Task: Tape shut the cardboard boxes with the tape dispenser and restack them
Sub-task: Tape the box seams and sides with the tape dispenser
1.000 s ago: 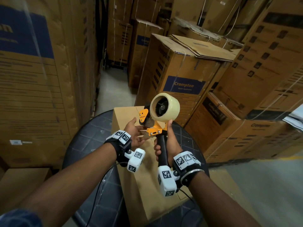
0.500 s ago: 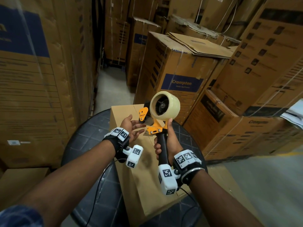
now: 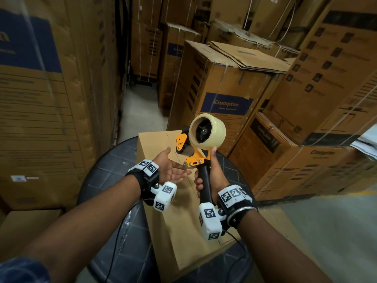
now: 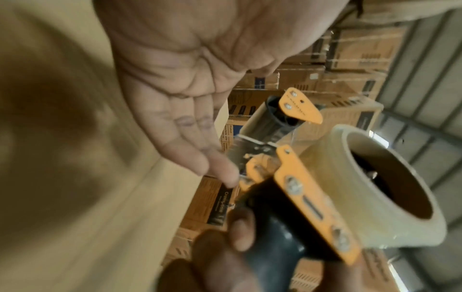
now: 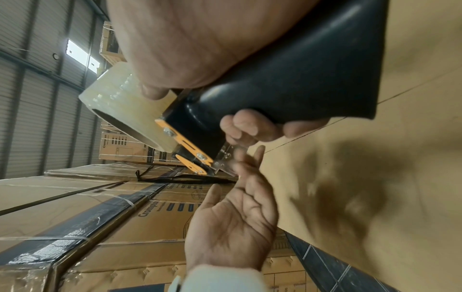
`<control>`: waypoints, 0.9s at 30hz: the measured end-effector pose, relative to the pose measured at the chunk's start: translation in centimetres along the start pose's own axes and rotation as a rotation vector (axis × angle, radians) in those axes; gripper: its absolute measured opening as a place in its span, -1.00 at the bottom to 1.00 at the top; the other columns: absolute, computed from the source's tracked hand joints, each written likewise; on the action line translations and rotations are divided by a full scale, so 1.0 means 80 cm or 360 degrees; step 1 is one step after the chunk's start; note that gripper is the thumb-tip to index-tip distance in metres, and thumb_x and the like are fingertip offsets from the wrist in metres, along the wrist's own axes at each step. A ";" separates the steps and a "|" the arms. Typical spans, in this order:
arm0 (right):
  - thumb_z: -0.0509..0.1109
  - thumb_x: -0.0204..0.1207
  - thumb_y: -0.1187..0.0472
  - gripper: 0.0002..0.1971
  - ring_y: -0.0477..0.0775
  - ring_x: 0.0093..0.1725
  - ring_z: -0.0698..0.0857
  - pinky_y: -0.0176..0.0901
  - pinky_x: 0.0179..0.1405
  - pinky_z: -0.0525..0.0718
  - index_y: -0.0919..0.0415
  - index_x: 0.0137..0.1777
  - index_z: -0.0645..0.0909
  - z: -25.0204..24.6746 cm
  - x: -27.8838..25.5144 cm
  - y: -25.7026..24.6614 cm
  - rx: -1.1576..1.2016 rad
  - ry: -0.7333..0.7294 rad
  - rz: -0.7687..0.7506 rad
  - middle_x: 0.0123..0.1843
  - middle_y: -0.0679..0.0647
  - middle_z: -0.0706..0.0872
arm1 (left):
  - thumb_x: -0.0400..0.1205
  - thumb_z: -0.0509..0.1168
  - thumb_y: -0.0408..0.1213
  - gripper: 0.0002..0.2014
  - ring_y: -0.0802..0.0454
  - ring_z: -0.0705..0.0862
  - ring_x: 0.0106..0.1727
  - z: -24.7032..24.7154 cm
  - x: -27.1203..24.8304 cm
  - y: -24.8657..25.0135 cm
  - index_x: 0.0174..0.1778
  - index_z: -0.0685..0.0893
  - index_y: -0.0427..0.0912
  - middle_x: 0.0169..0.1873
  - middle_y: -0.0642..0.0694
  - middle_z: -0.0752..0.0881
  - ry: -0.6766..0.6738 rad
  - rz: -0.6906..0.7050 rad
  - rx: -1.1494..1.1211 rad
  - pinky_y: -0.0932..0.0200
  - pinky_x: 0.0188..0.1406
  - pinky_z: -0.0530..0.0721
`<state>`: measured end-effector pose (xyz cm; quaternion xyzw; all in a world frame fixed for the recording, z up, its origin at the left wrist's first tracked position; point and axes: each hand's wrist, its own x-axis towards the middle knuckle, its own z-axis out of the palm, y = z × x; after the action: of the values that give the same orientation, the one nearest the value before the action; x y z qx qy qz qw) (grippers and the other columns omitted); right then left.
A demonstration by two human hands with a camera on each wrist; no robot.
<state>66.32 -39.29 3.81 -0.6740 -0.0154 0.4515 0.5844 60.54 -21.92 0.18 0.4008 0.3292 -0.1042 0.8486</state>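
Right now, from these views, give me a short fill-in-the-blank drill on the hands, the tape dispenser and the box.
1. The right hand grips the tape dispenser by its black ____.
2. The left hand is held palm up, its fingers ____.
3. The plain cardboard box under both hands lies on a round black ____.
4. The frame that carries the tape roll is coloured ____.

Missing words: handle; open; table; orange

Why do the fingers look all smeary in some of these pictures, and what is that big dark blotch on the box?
In the left wrist view the left hand is blurred at its fingertips, likely from motion; the right wrist view smears them too. The dark blotch on the cardboard box there looks like a shadow. The head view is sharper, but its wide lens bends the stacked boxes near the edges.
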 end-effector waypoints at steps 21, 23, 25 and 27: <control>-0.09 0.27 -0.83 -0.05 -0.03 -0.61 0.36 -0.30 -0.59 0.36 0.14 -0.49 0.46 -0.009 0.013 0.000 -0.0157 -0.0050 0.0068 -0.51 0.04 0.41 | 0.74 0.14 -0.06 -0.62 0.00 0.69 -0.37 -0.015 0.029 0.032 -0.20 0.63 -0.28 -0.36 -0.19 0.76 0.0457 0.0304 0.0134 0.25 -0.47 0.51; -0.08 0.28 -0.83 -0.05 -0.03 -0.60 0.35 -0.27 -0.56 0.34 0.14 -0.49 0.47 -0.012 0.018 -0.003 -0.0182 -0.0079 0.0054 -0.50 0.05 0.41 | 0.71 0.17 -0.08 -0.67 -0.03 0.72 -0.34 -0.012 0.030 0.036 -0.20 0.64 -0.26 -0.34 -0.19 0.74 0.0409 0.0333 0.0045 0.25 -0.42 0.55; -0.08 0.28 -0.83 -0.06 -0.03 -0.60 0.35 -0.27 -0.55 0.33 0.14 -0.48 0.47 -0.015 0.024 -0.007 -0.0191 -0.0100 0.0028 -0.50 0.05 0.40 | 0.67 0.22 -0.15 -0.74 -0.06 0.74 -0.34 -0.011 0.031 0.043 -0.20 0.66 -0.25 -0.35 -0.20 0.74 0.0362 0.0341 -0.0066 0.27 -0.44 0.59; -0.10 0.30 -0.82 -0.06 -0.03 -0.60 0.34 -0.25 -0.53 0.32 0.14 -0.47 0.47 -0.019 0.032 -0.013 -0.0207 -0.0120 0.0010 -0.50 0.05 0.40 | 0.64 0.27 -0.17 -0.77 -0.05 0.73 -0.38 -0.011 0.033 0.047 -0.17 0.67 -0.27 -0.39 -0.21 0.75 0.0335 0.0329 -0.0134 0.31 -0.53 0.60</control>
<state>69.29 -38.73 3.03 -0.6931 -0.0645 0.4766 0.5370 63.79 -18.57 0.42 0.4053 0.3774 0.0401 0.8317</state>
